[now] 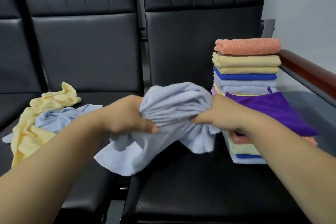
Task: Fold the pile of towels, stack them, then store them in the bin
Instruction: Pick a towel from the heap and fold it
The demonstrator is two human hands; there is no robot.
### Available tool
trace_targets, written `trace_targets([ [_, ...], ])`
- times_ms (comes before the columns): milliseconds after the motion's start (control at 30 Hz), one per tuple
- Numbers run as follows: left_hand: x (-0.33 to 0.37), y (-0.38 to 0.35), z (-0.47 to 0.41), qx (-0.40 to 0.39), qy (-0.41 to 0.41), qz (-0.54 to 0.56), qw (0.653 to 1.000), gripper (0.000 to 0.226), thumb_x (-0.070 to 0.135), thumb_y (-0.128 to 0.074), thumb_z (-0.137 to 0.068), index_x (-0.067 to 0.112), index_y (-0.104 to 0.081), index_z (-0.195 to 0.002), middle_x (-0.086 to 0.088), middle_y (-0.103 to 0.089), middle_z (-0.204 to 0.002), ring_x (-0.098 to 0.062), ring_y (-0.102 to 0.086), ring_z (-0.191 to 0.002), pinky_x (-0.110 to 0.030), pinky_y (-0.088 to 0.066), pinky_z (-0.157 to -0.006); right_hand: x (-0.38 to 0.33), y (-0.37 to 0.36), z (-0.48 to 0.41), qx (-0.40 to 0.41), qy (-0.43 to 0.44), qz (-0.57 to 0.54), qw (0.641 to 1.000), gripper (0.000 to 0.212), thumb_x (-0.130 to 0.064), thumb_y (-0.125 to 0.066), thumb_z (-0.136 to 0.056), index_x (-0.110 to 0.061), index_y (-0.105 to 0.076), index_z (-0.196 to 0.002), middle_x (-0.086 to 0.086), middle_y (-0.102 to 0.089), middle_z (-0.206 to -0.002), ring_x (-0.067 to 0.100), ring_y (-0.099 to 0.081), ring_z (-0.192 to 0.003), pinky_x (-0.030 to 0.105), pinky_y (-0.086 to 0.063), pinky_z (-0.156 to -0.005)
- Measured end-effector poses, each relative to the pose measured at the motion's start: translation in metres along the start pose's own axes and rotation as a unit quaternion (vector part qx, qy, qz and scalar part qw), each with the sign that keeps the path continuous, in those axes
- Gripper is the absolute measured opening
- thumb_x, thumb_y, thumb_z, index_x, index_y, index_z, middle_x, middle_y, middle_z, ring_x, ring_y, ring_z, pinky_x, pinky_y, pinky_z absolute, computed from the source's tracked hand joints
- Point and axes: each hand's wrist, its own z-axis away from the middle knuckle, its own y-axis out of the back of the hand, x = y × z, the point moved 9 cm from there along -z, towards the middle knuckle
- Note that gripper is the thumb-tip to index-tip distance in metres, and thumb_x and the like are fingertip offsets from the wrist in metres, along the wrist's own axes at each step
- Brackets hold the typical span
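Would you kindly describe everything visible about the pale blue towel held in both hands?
The pale blue towel looks like soft terry cloth, unfolded and bunched into ridges. The left hand and right hand grip it close together above the black seat; its loose ends hang below the hands, the lowest edge draping onto or just over the seat, I cannot tell which. It is left of the folded stack.

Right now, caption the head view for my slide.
Left hand and right hand grip a bunched pale-blue towel; folded stack right, unfolded pile left.
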Motion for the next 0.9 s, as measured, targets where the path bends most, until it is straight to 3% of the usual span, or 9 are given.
trace_targets([
  [100,-0.005,0.001,0.0,0.014,0.037,-0.041,0.998,0.014,0.027,-0.089,-0.078,0.026,-0.076,-0.075,0.01,-0.069,-0.069,-0.005,-0.063,-0.064,-0.036,-0.056,-0.061,-0.01,-0.001,0.002,-0.04,0.056,-0.163,0.984,0.029,-0.019,-0.081,-0.08,-0.017,-0.078,-0.109,0.017,-0.076,-0.108,0.035,-0.071,-0.111,0.051,-0.057,-0.095],
  [200,0.005,0.009,0.003,0.028,-0.014,0.178,0.984,0.016,0.014,-0.078,-0.087,0.009,-0.076,-0.102,-0.005,-0.079,-0.097,-0.015,-0.074,-0.091,-0.025,-0.057,-0.074,-0.011,-0.012,0.004,-0.061,0.049,-0.231,0.97,0.035,-0.004,-0.083,-0.082,-0.012,-0.077,-0.115,0.015,-0.077,-0.109,0.031,-0.074,-0.107,0.043,-0.059,-0.09],
  [300,0.006,0.011,0.003,0.038,-0.023,0.37,0.928,0.028,0.005,-0.067,-0.093,-0.003,-0.066,-0.119,-0.02,-0.074,-0.115,-0.03,-0.072,-0.107,-0.033,-0.06,-0.083,-0.008,-0.029,0.012,-0.121,0.011,-0.096,0.988,0.031,-0.011,-0.089,-0.077,-0.015,-0.077,-0.106,0.002,-0.081,-0.1,0.021,-0.077,-0.099,0.034,-0.062,-0.087],
  [433,0.014,-0.006,-0.002,-0.007,-0.036,0.467,0.883,0.042,0.008,-0.06,-0.092,-0.006,-0.058,-0.131,-0.029,-0.065,-0.128,-0.04,-0.065,-0.118,-0.043,-0.058,-0.093,-0.004,-0.023,0.006,-0.06,-0.029,0.116,0.991,0.033,-0.032,-0.09,-0.072,-0.01,-0.066,-0.077,-0.004,-0.061,-0.059,0.013,-0.06,-0.057,0.026,-0.048,-0.053],
  [533,0.016,-0.005,-0.001,-0.011,-0.035,0.365,0.93,0.037,0.008,-0.071,-0.087,0.003,-0.068,-0.124,-0.021,-0.071,-0.122,-0.035,-0.068,-0.116,-0.043,-0.058,-0.094,-0.001,0.002,0.0,-0.003,-0.011,-0.012,1.0,0.025,-0.029,-0.087,-0.076,-0.011,-0.078,-0.09,0.004,-0.076,-0.076,0.012,-0.07,-0.076,0.03,-0.057,-0.073],
  [600,0.012,-0.004,0.0,0.008,-0.022,0.092,0.995,0.028,0.016,-0.086,-0.08,0.027,-0.076,-0.104,0.001,-0.078,-0.103,-0.016,-0.074,-0.1,-0.036,-0.059,-0.087,-0.003,0.01,0.001,-0.004,0.019,-0.129,0.991,0.019,-0.015,-0.082,-0.082,-0.015,-0.08,-0.102,0.003,-0.08,-0.09,0.016,-0.076,-0.089,0.034,-0.061,-0.077],
  [667,0.013,-0.006,-0.002,0.024,0.002,-0.086,0.996,0.025,0.023,-0.089,-0.074,0.041,-0.073,-0.077,0.021,-0.073,-0.077,0.004,-0.068,-0.075,-0.023,-0.052,-0.069,-0.008,0.008,0.003,-0.007,0.041,-0.183,0.982,0.022,-0.003,-0.078,-0.085,-0.012,-0.079,-0.105,0.009,-0.079,-0.095,0.022,-0.076,-0.093,0.036,-0.061,-0.075],
  [767,0.011,0.004,-0.002,0.053,0.014,-0.018,0.998,0.018,0.018,-0.084,-0.082,0.027,-0.072,-0.072,0.019,-0.066,-0.06,0.006,-0.06,-0.052,-0.013,-0.046,-0.054,-0.011,-0.002,0.003,-0.021,0.054,-0.248,0.967,0.036,-0.006,-0.079,-0.078,-0.007,-0.076,-0.113,0.018,-0.076,-0.113,0.032,-0.072,-0.113,0.051,-0.056,-0.103],
  [900,-0.002,0.016,0.004,0.041,-0.017,0.253,0.967,0.029,0.016,-0.075,-0.085,0.006,-0.073,-0.112,-0.016,-0.076,-0.112,-0.031,-0.072,-0.109,-0.041,-0.057,-0.091,-0.009,-0.026,0.016,-0.122,0.003,-0.095,0.988,0.025,-0.013,-0.087,-0.079,-0.015,-0.078,-0.102,0.002,-0.08,-0.096,0.017,-0.077,-0.096,0.035,-0.061,-0.086],
])
